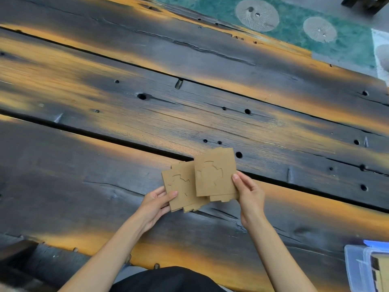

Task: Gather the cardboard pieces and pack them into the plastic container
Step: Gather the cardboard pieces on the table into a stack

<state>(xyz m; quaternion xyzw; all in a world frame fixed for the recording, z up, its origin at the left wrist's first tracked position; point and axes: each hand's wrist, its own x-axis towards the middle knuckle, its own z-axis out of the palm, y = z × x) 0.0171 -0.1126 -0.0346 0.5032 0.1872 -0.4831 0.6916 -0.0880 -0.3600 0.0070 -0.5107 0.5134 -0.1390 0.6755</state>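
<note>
Head view: I'm pinching two fanned stacks of cardboard pieces (200,180) above the table (84,91), left hand (156,202) and right hand (249,193) each clamping one, probably squaring them for the plastic container (357,268) waiting right of them.

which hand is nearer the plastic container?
Right. The right hand sits up-left of the plastic container; the left hand is farther left, both gripping cardboard pieces.

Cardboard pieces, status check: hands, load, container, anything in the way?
Left hand and right hand both gripping fanned cardboard pieces above the wooden table. Plastic container at lower right, some cardboard already inside. Path looks unobstructed.
</note>
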